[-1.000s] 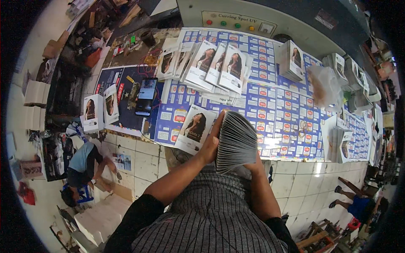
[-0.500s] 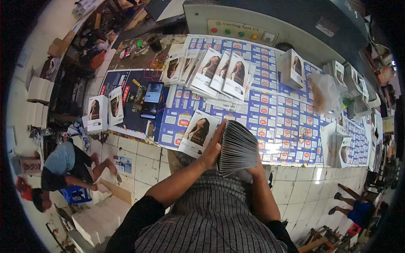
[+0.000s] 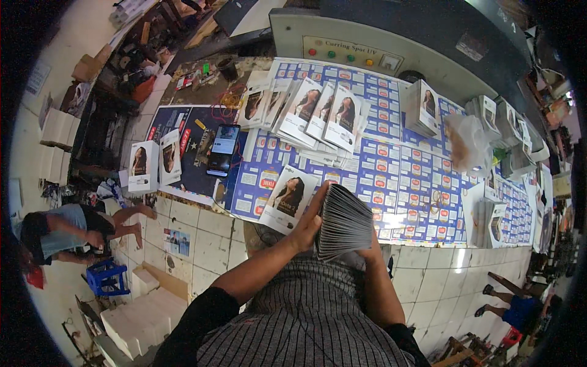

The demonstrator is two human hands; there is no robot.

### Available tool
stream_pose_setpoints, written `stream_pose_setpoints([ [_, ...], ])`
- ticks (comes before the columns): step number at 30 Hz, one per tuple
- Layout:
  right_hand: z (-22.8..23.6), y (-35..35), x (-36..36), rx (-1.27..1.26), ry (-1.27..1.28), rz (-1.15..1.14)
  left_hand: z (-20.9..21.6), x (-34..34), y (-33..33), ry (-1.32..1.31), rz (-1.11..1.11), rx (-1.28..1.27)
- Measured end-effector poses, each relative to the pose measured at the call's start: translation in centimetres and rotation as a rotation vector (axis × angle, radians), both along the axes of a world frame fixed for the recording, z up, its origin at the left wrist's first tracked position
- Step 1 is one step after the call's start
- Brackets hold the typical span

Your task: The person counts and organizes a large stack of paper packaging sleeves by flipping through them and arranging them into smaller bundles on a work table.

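Observation:
A thick fanned stack of thin flat cartons or cards (image 3: 345, 223) is held upright between my hands at the table's near edge, its grey edges spread toward me. My left hand (image 3: 310, 225) grips the stack's left side, thumb near the top. At its lower right is my right hand (image 3: 368, 248), mostly hidden behind the stack, with its fingers out of sight. Just left of my left hand, a white printed carton (image 3: 287, 199) with a picture of a long-haired person lies flat on the table. Farther back rest overlapping piles of the same cartons (image 3: 315, 116).
Blue printed sheets (image 3: 422, 189) cover the table. A phone (image 3: 224, 148) lies left, near two standing carton bundles (image 3: 144, 165). Another bundle (image 3: 422, 107) and a clear plastic bag (image 3: 468, 140) sit right. A grey machine (image 3: 391, 43) stands behind. A blue stool (image 3: 107, 276) is on the floor.
My hands keep hold of the stack with little movement. The person at the left has got up off the blue stool. The whole view has shifted slightly.

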State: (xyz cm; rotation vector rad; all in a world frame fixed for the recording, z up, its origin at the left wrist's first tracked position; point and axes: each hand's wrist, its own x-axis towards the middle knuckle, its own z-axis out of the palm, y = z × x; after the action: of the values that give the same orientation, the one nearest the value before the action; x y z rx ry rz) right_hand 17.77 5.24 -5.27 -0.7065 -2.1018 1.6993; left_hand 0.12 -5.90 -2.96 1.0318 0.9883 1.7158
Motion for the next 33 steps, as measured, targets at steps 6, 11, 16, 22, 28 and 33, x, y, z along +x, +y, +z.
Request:
stream_pose_setpoints([
  [6, 2.9, -0.7, -1.1, 0.110, 0.088, -0.031, 0.4, -0.2, -0.6, 0.059, 0.018, 0.001],
  [11, 2.6, -0.8, -1.0, 0.080, 0.093, -0.089, 0.8, -0.6, -0.7, 0.189, 0.067, -0.015],
  [16, 2.1, -0.7, -0.6, -0.045, 0.097, -0.084, 2.0, -1.0, -0.4, 0.169, 0.062, -0.049],
  [22, 2.3, -0.5, -1.4, 0.028, 0.016, -0.123, 0.5, -4.7, 2.6, 0.095, -0.035, -0.173],
  [28, 2.8, -0.6, -1.9, -0.133, -0.009, -0.213, 0.6, -7.0, 1.4, -0.098, -0.411, -0.195],
  [33, 2.5, -0.6, -1.5, 0.052, 0.025, -0.177, 4.6, -6.5, -1.7, 0.551, -0.471, -0.462],
])
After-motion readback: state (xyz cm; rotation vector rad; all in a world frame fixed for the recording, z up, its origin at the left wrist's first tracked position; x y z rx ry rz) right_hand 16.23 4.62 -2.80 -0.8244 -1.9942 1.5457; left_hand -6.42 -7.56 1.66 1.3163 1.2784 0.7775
